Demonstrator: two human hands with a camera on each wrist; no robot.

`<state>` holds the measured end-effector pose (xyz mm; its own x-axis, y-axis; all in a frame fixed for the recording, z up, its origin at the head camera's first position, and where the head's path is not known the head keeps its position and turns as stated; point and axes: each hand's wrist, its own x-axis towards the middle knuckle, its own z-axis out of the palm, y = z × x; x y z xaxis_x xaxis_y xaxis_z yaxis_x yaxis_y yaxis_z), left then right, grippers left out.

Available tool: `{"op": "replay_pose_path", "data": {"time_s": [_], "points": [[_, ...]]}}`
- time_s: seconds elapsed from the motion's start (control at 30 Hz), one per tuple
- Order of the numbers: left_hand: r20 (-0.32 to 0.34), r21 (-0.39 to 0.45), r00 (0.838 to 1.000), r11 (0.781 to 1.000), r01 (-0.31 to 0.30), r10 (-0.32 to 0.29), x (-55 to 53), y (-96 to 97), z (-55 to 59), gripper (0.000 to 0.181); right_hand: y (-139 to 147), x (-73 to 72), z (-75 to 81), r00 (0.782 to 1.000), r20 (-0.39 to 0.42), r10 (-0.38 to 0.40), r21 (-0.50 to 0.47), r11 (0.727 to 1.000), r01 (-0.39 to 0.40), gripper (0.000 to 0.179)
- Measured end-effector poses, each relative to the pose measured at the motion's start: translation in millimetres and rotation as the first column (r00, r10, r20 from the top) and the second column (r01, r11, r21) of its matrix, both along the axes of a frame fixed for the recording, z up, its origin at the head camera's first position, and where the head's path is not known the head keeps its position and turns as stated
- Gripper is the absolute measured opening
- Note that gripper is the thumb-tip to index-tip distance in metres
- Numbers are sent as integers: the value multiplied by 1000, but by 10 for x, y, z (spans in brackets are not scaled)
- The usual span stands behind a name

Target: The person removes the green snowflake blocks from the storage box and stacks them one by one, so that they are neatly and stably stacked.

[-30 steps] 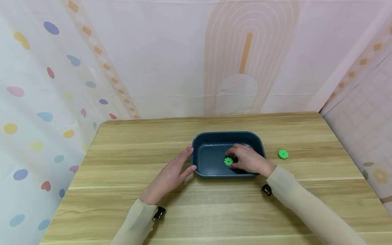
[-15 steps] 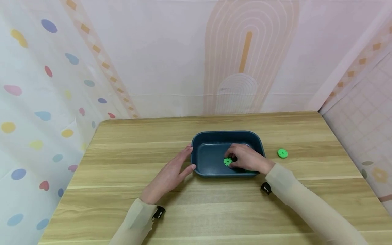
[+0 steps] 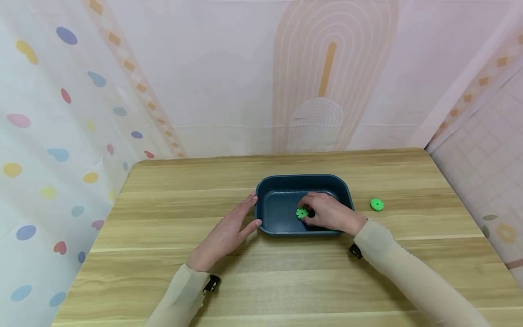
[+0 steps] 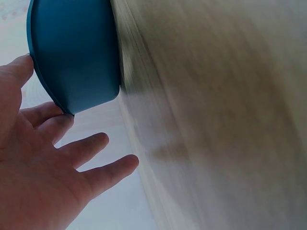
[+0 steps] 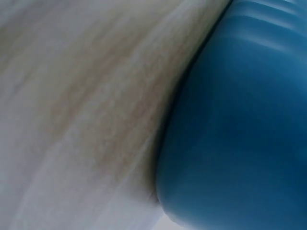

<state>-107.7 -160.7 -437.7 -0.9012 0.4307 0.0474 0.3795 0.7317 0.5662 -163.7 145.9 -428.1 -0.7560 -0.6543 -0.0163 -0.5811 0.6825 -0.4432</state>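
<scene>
A dark blue rectangular tray (image 3: 282, 234) with rounded corners sits on the table. My right hand (image 3: 328, 213) reaches into it, thumb and fingers curled round a small green notched disc (image 3: 302, 213) with a hole in the middle. My left hand (image 3: 224, 238) touches the tray's left end with thumb and fingertips, its fingers mostly straight. In the left wrist view the left hand (image 4: 43, 153) has its thumb and some fingertips at the tray's rim, the other fingers free. The right wrist view shows only the tray's outer wall (image 5: 240, 129), with the right hand out of sight.
Another green disc (image 3: 377, 205) lies on the wooden table (image 3: 286, 281), right of the tray. Behind the table hangs a patterned curtain (image 3: 224, 81), and a dotted one (image 3: 73, 190) is at the left.
The green disc in my right hand has shifted slightly left and away from me, with the fingertips. A green sliver under that hand no longer shows. My left hand stays put.
</scene>
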Motion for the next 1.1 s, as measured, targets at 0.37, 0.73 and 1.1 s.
{"op": "replay_pose_path", "data": {"time_s": [0.37, 0.73, 1.1], "points": [[13, -16, 1000, 1000, -10, 10, 14, -8, -17, 69, 40, 68, 94, 996, 3, -91, -120, 989, 91, 28], [-4, -10, 1000, 1000, 0, 0, -7, 4, -9, 69, 145, 183, 169, 988, -56, -146, -284, 951, 125, 30], [-12, -2, 1000, 1000, -3, 3, -2, -3, -8, 69, 275, 311, 244, 979, -29, -203, -350, 919, 180, 31]]}}
